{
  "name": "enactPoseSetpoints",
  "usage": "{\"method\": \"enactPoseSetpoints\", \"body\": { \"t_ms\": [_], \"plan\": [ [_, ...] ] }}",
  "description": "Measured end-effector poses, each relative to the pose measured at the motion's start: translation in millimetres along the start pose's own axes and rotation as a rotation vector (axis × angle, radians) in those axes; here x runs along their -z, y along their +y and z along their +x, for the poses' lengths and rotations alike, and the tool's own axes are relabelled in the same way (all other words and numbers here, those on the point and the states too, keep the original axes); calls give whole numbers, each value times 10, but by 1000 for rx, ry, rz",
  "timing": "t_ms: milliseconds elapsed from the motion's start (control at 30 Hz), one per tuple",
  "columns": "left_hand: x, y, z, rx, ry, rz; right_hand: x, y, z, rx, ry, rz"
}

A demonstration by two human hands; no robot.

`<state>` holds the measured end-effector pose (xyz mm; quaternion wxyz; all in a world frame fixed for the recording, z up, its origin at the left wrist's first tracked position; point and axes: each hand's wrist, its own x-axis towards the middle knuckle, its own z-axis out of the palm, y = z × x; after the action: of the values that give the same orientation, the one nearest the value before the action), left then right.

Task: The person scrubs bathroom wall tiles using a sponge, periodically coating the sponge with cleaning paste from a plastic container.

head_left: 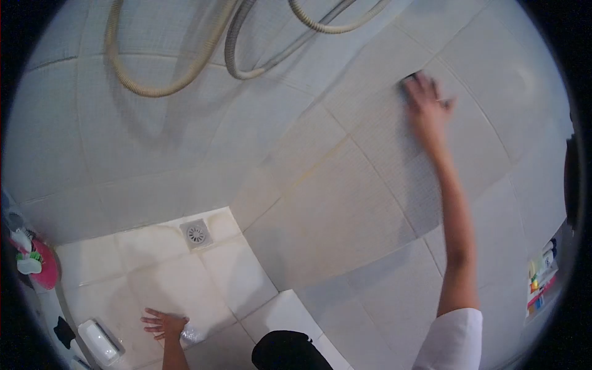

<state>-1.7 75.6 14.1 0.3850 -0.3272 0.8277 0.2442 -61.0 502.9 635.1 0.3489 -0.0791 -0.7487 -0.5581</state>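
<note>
My right hand (427, 102) is stretched up against the tiled wall (370, 203), a little blurred. Its fingers press a small dark pad (408, 79) to the tiles; most of the pad is hidden under them. A ring shows on one finger. Low on the left, my left hand (164, 323) hangs above the white tiled floor (166, 280) with its fingers spread and holding nothing. Beside its wrist is a clear, shiny patch (190, 335) that I cannot make out.
A square floor drain (196, 234) lies near the wall corner. Beige hoses (151, 92) hang above. A white oblong container (98, 341) and a pink item (44, 265) with brushes stand left. Bottles (542, 271) line the right edge; a white ledge (290, 314) juts out below.
</note>
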Motion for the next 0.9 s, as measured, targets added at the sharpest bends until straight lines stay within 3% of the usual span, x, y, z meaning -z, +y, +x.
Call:
{"method": "enactPoseSetpoints", "body": {
  "t_ms": [100,200,333,433,567,667,767,900],
  "plan": [
    [-17,11,6,16,9,12,83,900,512,-213,171,-321],
    [-23,1,7,15,17,19,-79,778,847,-254,220,-276],
    [3,9,-7,17,7,36,-271,-359,616,-26,39,-104],
    [-68,-93,36,-56,5,-22,-430,-1184,-156,254,-62,95],
    [-52,-77,56,-45,1,-47,-180,-1153,-617,351,-130,205],
    [-24,-56,32,-35,0,-48,88,-602,-314,16,-147,108],
    [-40,-17,33,2,5,-53,-155,-34,427,-85,86,-69],
    [-10,25,19,57,-9,4,-418,-129,1160,-223,87,-147]
  ]
}}
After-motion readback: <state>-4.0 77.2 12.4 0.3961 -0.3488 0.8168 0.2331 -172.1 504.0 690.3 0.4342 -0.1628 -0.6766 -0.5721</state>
